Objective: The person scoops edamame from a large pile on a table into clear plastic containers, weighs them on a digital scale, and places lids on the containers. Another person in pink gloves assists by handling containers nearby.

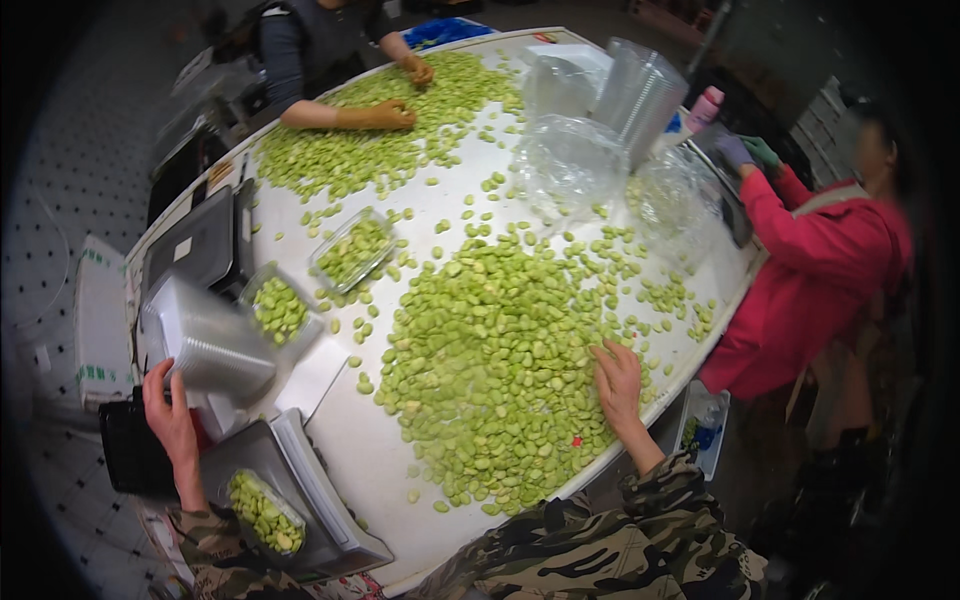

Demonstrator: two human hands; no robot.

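Observation:
A large pile of shelled green broad beans point(502, 360) covers the near middle of the white table point(375, 442). My right hand point(619, 382) rests at the pile's right edge, fingers apart, holding nothing that I can see. At the left, my left hand point(171, 420) is raised beside a stack of clear plastic trays point(217, 337), its thumb and fingers apart; whether the fingertips touch the stack is unclear. Below it a clear tray filled with beans point(266, 514) lies on a grey scale point(330, 487). Two more bean-filled trays, one upright point(352, 251) and one tilted point(280, 307), stand beyond the stack.
Across the table a person in brown gloves point(382, 115) handles a second bean heap point(337, 161). On the right, a person in a pink top point(817, 262) works at a dark device. Plastic bags point(570, 165) and stacked clear containers point(641, 97) stand at the back; a black scale point(199, 240) is at left.

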